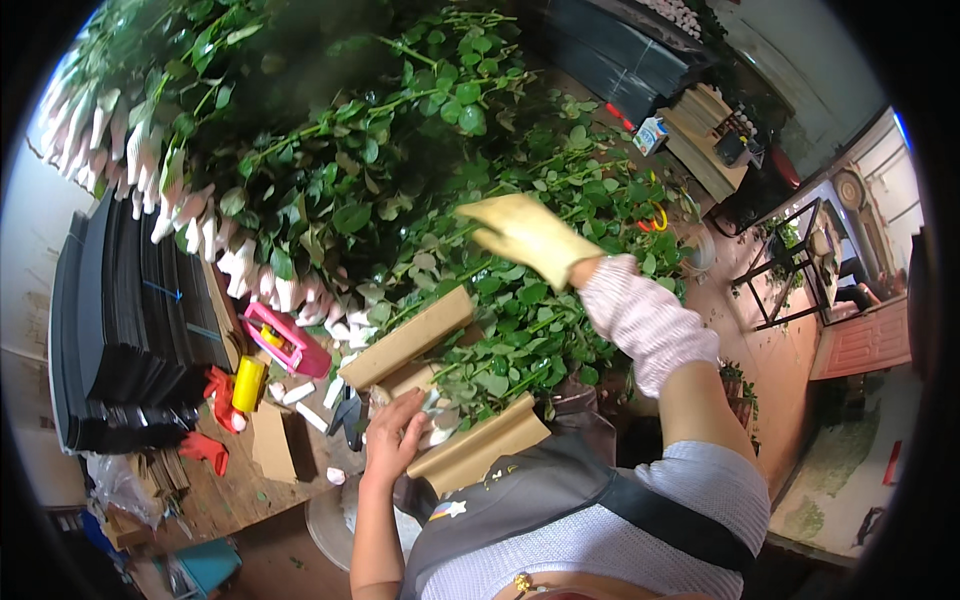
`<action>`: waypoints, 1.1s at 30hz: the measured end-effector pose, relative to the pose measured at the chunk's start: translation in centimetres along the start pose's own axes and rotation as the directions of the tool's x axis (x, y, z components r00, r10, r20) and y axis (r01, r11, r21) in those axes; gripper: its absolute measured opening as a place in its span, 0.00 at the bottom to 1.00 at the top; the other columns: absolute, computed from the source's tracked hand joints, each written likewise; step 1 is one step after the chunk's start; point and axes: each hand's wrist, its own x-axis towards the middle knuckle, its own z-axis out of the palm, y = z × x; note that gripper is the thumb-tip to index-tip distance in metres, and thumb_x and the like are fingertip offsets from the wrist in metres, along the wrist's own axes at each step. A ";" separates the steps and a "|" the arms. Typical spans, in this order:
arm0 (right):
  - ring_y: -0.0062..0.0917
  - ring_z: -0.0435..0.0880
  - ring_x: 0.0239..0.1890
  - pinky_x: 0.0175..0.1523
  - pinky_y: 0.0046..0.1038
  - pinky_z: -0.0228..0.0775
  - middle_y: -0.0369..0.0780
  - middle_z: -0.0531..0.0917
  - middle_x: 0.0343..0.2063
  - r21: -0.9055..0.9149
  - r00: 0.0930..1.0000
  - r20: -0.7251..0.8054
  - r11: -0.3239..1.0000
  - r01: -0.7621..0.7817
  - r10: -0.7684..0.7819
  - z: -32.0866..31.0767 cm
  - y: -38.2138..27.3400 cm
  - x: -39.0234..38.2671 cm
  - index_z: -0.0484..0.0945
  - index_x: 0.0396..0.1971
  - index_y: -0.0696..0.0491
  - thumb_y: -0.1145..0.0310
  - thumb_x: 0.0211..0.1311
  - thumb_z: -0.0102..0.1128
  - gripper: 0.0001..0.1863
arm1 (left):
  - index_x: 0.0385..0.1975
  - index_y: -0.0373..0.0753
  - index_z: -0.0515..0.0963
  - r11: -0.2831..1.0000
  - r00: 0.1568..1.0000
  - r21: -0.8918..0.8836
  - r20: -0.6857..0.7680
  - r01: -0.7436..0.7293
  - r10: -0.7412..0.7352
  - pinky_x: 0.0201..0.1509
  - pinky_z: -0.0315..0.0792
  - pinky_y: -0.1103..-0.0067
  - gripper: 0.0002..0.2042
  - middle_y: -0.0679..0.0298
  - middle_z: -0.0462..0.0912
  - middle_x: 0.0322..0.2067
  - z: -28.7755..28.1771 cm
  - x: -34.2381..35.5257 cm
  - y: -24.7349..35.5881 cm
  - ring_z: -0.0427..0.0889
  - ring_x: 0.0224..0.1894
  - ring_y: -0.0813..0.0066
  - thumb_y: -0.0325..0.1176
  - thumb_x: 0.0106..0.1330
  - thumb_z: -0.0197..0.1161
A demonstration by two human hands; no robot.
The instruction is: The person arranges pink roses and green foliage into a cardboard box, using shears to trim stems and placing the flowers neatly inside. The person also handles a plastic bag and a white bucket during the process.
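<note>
My right hand, in a pale yellow rubber glove, is over a spread of leafy green rose stems. Its fingers and thumb point left with a gap between them, and nothing shows in it. My bare left hand rests, fingers stretched out, by a few pale rose heads at the near end of the stems. These heads lie in a folded brown cardboard wrapper, whose far flap and near flap stand up on either side.
A large heap of roses with white-netted heads fills the far left. Dark sheets stand stacked at left. A pink tape dispenser, yellow roll, red gloves and black-handled tool lie on the wooden table.
</note>
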 end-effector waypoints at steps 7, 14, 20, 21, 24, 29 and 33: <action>0.35 0.87 0.49 0.52 0.38 0.81 0.47 0.86 0.48 -0.417 0.669 0.661 0.908 -0.047 0.339 7.9 -3.4 6.4 0.78 0.61 0.54 0.63 0.69 0.60 0.22 | 0.41 0.38 0.86 0.993 0.995 0.107 -0.093 0.040 -0.030 0.54 0.74 0.66 0.10 0.58 0.88 0.45 0.7 1.1 1.3 0.84 0.47 0.56 0.29 0.60 0.73; 0.43 0.82 0.59 0.64 0.41 0.74 0.48 0.82 0.59 0.143 0.919 0.393 0.989 -0.031 -0.028 5.2 -0.4 0.3 0.73 0.67 0.51 0.64 0.71 0.58 0.26 | 0.43 0.39 0.87 0.993 0.984 -0.078 -0.147 0.091 -0.101 0.53 0.77 0.68 0.11 0.58 0.88 0.46 1.1 0.7 1.1 0.85 0.47 0.58 0.28 0.61 0.73; 0.41 0.85 0.53 0.59 0.38 0.78 0.47 0.86 0.52 0.217 0.940 -0.292 0.945 0.245 -0.177 -2.4 -4.7 5.9 0.81 0.54 0.56 0.65 0.69 0.62 0.17 | 0.44 0.40 0.88 0.987 0.981 -0.089 -0.129 0.133 -0.144 0.48 0.77 0.70 0.12 0.60 0.81 0.40 1.4 0.4 0.5 0.82 0.44 0.62 0.28 0.60 0.75; 0.40 0.86 0.52 0.58 0.37 0.78 0.46 0.86 0.51 0.094 0.846 -0.458 0.931 0.353 -0.274 -3.5 -5.9 7.6 0.81 0.54 0.55 0.66 0.68 0.63 0.17 | 0.44 0.40 0.88 0.985 0.981 -0.094 -0.120 0.142 -0.153 0.48 0.77 0.70 0.12 0.60 0.80 0.40 1.3 0.5 0.5 0.82 0.44 0.62 0.27 0.60 0.75; 0.37 0.84 0.55 0.61 0.33 0.76 0.43 0.84 0.54 -0.278 0.648 -0.608 0.887 0.368 -0.459 -6.4 -8.0 15.0 0.80 0.57 0.53 0.65 0.69 0.59 0.19 | 0.44 0.39 0.87 0.970 0.975 -0.169 -0.105 0.175 -0.195 0.47 0.78 0.72 0.12 0.60 0.79 0.41 1.5 0.3 0.6 0.81 0.44 0.64 0.27 0.61 0.75; 0.41 0.79 0.59 0.65 0.39 0.71 0.46 0.83 0.53 -0.227 0.834 -0.512 0.969 0.101 -0.207 -2.5 -6.2 20.9 0.82 0.52 0.55 0.72 0.61 0.61 0.18 | 0.44 0.37 0.87 0.983 0.983 -0.139 -0.128 0.116 -0.134 0.47 0.77 0.73 0.11 0.60 0.79 0.41 1.4 0.8 1.0 0.81 0.43 0.64 0.26 0.62 0.74; 0.40 0.83 0.57 0.62 0.40 0.77 0.44 0.83 0.56 0.097 0.906 -0.384 0.968 0.232 -0.179 0.9 -7.4 13.6 0.79 0.58 0.52 0.77 0.61 0.55 0.23 | 0.42 0.36 0.88 0.988 0.971 -0.136 -0.214 0.074 -0.102 0.47 0.77 0.73 0.09 0.59 0.83 0.39 1.9 0.6 0.2 0.83 0.43 0.64 0.27 0.63 0.72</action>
